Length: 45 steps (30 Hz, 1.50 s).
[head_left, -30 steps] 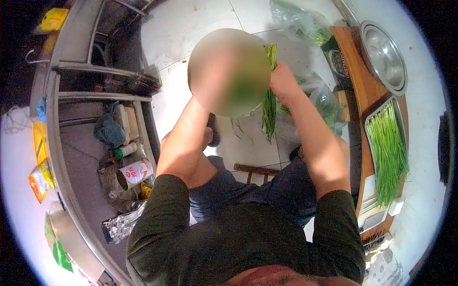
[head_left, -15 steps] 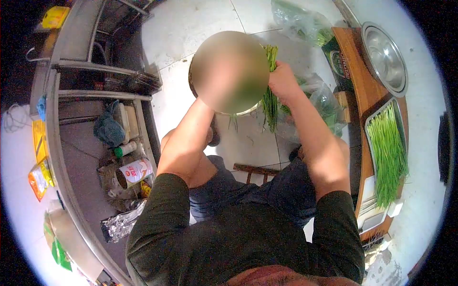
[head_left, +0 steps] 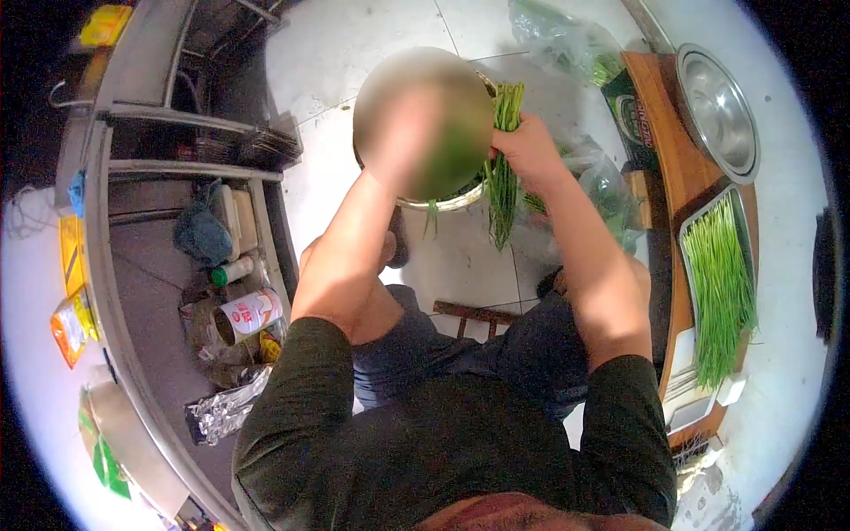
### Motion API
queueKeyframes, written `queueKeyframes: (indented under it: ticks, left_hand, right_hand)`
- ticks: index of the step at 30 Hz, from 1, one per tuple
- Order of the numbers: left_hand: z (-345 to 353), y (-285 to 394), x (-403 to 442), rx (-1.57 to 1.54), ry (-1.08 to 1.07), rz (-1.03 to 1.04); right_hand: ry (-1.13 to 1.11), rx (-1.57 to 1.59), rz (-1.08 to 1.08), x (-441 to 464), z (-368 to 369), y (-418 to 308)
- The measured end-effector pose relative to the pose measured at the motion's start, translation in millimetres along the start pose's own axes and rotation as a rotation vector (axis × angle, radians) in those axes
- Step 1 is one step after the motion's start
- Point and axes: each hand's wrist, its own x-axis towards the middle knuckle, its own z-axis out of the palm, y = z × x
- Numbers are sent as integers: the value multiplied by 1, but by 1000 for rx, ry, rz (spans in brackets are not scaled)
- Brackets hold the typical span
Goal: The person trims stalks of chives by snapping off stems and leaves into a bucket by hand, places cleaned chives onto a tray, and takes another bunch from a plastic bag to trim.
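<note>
- In the head view, the person's right hand (head_left: pixel 524 150) is closed around a bunch of long green stalks (head_left: pixel 503 190), the thumb side turned toward the round container (head_left: pixel 443 205); the stalks run lengthwise past the container's right side, their cut-looking ends up by the fingers and their thin ends hanging below.
- The left hand (head_left: pixel 412 124) is over the container under a round blur, so I can't tell whether it's released, clenched or grasping something.
- Green shows inside the container, and a few thin strands (head_left: pixel 431 216) droop over its near rim.
- Past the right hand, clear plastic bags (head_left: pixel 611 190) with greens in them lie on the pale tiled floor (head_left: pixel 319 66).
- On the wooden surface (head_left: pixel 677 168) at the right, a metal tray (head_left: pixel 686 241) bears a thick row of green stalks, near a shiny metal bowl (head_left: pixel 719 111).
- At the left, a printed can (head_left: pixel 252 316), a green-capped bottle (head_left: pixel 234 271) and crumpled foil (head_left: pixel 227 407) are on the shelf (head_left: pixel 146 336).
</note>
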Motion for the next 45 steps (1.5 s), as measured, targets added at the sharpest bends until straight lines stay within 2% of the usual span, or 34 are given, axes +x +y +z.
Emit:
queueKeyframes:
  ticks: [1, 4, 5, 11, 14, 16, 20, 21, 23, 25, 28, 29, 33, 35, 43, 45]
  left_hand:
    - [2, 3, -2, -153, 44, 10]
    - [4, 22, -7, -70, 169, 109]
    - [-8, 15, 8, -8, 323, -5]
    - [7, 18, -17, 105, 22, 51]
    - [1, -7, -2, 239, 46, -8]
    - [2, -5, 2, 319, 112, -266]
    - [4, -25, 2, 155, -174, -109]
    - [1, -24, 2, 217, -201, -132]
    - [8, -29, 2, 44, -102, -25]
    - [16, -19, -2, -101, -10, -83]
    - [9, -13, -3, 34, -173, 44]
    - [11, -13, -5, -18, -196, 19]
    - [13, -16, -7, 187, -191, 7]
    - [8, -25, -4, 187, -161, 50]
    - [3, -9, 0, -29, -100, -50]
    - [3, -10, 1, -70, -115, -57]
  right_hand:
    - [0, -9, 2, 1, -1, 1]
    - [55, -12, 3, 2, -1, 1]
    - [51, 9, 4, 2, -2, 3]
    - [43, 85, 25, 0, 0, -1]
    - [31, 113, 43, 0, 1, 1]
    - [30, 104, 69, -2, 2, -4]
    - [21, 102, 68, 0, 3, -3]
    - [23, 81, 71, -5, 5, -10]
    - [30, 74, 62, -7, 9, -13]
    - [35, 103, 35, -5, 12, -9]
    - [63, 89, 37, -1, 10, -7]
    - [54, 51, 28, -1, 9, -7]
    - [39, -71, 9, 4, 7, 0]
    - [37, -68, -7, 4, 7, 3]
    - [182, -64, -35, 1, 3, -5]
    - [156, -99, -79, -1, 5, -7]
